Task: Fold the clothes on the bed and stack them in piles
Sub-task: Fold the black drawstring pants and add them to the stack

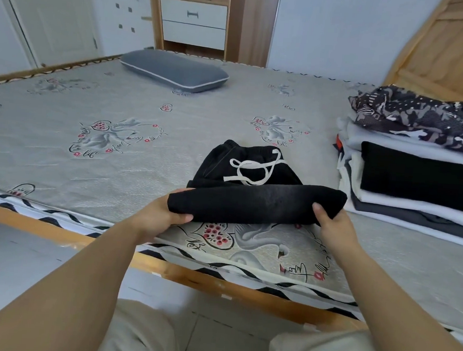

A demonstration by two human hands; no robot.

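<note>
Two knees in light tan trousers sit at the very bottom, nearest to us, with two bare arms reaching out over them to the bed.

Both hands hold a pair of black sweatpants. The left hand grips the left end of the folded-over leg part, with the thumb on top and the fingers curled under the cloth. The right hand pinches the right end, thumb on top and fingers tucked below. The leg part is lifted a little off the bed and makes a long black roll between the two hands. The waist part lies flat on the bed just behind the roll. A white drawstring is tied in a loose bow on the waist.

The sweatpants are near the front edge of the bed, on a grey mattress cover with swans, hearts and red dots printed on it. A wooden bed frame runs along the front.

To the right, close to the sweatpants but not touching, is a tall pile of folded clothes in white, grey and black. A dark patterned garment lies on top of it.

Far back on the bed rests a grey pillow. Behind it stands a wooden cabinet with white drawers.
</note>
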